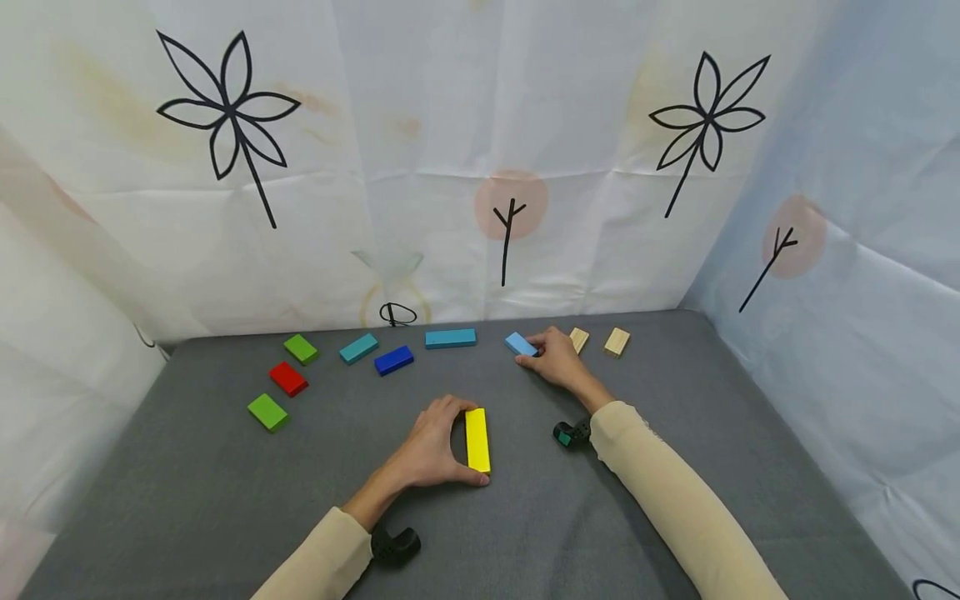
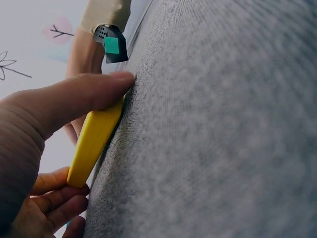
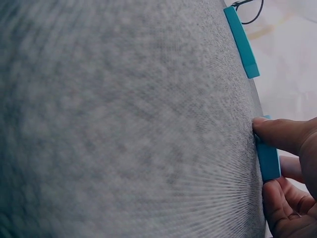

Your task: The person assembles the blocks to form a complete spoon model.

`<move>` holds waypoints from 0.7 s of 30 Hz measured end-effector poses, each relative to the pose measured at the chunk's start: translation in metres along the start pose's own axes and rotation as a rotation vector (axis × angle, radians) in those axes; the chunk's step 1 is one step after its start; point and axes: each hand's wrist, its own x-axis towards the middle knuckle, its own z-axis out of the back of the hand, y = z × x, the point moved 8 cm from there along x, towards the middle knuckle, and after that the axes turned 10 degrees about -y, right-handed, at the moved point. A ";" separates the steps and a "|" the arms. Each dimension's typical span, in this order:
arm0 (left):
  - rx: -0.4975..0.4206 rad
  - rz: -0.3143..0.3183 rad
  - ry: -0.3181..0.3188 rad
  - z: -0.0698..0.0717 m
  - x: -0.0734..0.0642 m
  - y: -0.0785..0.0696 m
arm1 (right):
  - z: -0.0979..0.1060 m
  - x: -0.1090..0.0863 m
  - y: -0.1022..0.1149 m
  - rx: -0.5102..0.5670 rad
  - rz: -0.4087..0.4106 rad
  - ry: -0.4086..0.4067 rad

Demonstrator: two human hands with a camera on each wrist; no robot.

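My left hand (image 1: 433, 446) holds the yellow block (image 1: 477, 442); my right hand (image 1: 557, 358) pinches the light blue block (image 1: 520, 343).
The yellow block spans my left thumb and fingertips, end to end; the light blue block sits farther off, near the back of the grey table (image 1: 225, 492). My right hand partly hides 1 wooden block (image 1: 580, 337), and my thumb covers some of the light blue block in the right wrist view.

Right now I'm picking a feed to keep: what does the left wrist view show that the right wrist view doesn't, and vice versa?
Only left wrist: yellow block gripped by the left hand, beige sleeve, black wrist device.
Only right wrist: light-blue block in the right hand and, clearly, long teal block.
Both: grey tabletop, white backdrop, right hand.
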 end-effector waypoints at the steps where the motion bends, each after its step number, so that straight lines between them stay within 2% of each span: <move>1: -0.005 0.008 -0.005 0.000 0.000 0.001 | 0.000 0.000 0.000 -0.001 -0.001 0.001; 4: -0.021 0.035 -0.028 0.001 0.001 0.003 | 0.000 0.000 0.000 0.000 0.001 0.001; 12: -0.015 0.043 -0.116 0.011 0.009 0.004 | 0.001 0.000 0.001 0.004 0.015 -0.004; 21: 0.029 0.077 -0.070 0.010 0.023 0.013 | 0.002 -0.001 0.002 0.018 -0.003 0.012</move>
